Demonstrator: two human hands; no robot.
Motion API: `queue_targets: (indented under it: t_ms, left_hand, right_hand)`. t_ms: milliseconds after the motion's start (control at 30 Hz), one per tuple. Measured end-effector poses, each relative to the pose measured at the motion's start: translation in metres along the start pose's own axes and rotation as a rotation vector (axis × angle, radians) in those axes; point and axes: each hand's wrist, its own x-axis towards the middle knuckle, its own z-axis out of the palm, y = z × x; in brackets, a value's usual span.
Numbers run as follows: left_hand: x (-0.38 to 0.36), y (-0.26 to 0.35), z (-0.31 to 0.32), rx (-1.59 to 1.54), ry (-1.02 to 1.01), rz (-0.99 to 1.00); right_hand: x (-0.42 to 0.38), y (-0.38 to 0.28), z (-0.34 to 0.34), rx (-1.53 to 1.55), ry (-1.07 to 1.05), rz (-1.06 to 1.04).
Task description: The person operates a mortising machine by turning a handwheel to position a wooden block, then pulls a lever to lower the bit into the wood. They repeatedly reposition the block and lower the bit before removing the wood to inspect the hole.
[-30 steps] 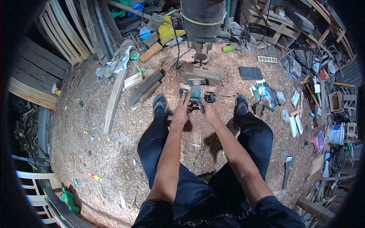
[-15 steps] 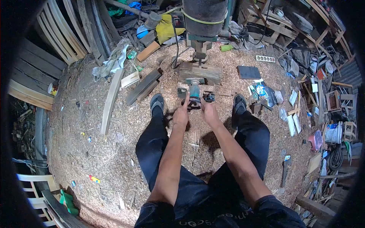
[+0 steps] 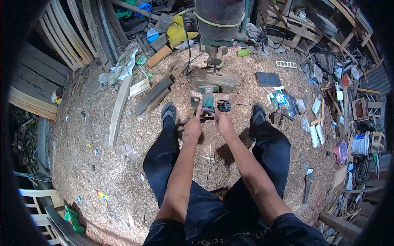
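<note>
Between my feet is a teal cylindrical tool (image 3: 208,99) with a dark round end towards me. Its far end meets a thick wooden block (image 3: 215,78). My left hand (image 3: 193,126) is closed at the near left side of the tool, with its index finger stretched along the body. On the near right side my right hand (image 3: 224,124) is closed on the same dark end. My fingers partly hide that end, so its exact shape cannot be made out. Just right of the tool sits a small dark metal part (image 3: 224,106) with a thin rod running right.
A large dark drum-shaped object (image 3: 219,20) stands behind the block. Wood pieces (image 3: 154,95) lie to the left, and a black slab (image 3: 268,79) and a power strip (image 3: 286,64) to the right. Wood chips cover the floor (image 3: 119,180). Planks (image 3: 65,35) lean at the left.
The view has shifted slightly. Both hands stay on the teal tool, with only a very small movement towards me.
</note>
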Motion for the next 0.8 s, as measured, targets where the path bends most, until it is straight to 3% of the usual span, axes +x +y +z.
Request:
queue_targets:
  t_ms: [133, 233, 433, 567, 600, 800]
  left_hand:
    - [-0.008, 0.013, -0.015, -0.097, 0.009, -0.055]
    - [0.003, -0.004, 0.004, -0.360, 0.248, 0.063]
    - [-0.024, 0.031, -0.070, -0.612, 0.539, 0.187]
    - [-0.031, 0.065, -0.142, -0.612, 0.750, 0.325]
    - [-0.023, 0.069, -0.158, -0.613, 0.767, 0.359]
    - [0.048, 0.100, -0.240, -0.754, 0.897, 0.402]
  right_hand:
    - [0.000, -0.013, -0.010, 0.005, -0.032, 0.067]
    - [0.003, -0.017, -0.015, 0.112, 0.008, -0.041]
    - [0.010, -0.067, -0.061, 0.048, 0.285, -0.132]
    - [0.033, -0.115, -0.116, 0.242, 0.374, -0.247]
    - [0.040, -0.127, -0.132, 0.135, 0.457, -0.370]
    - [0.086, -0.186, -0.182, 0.141, 0.567, -0.434]
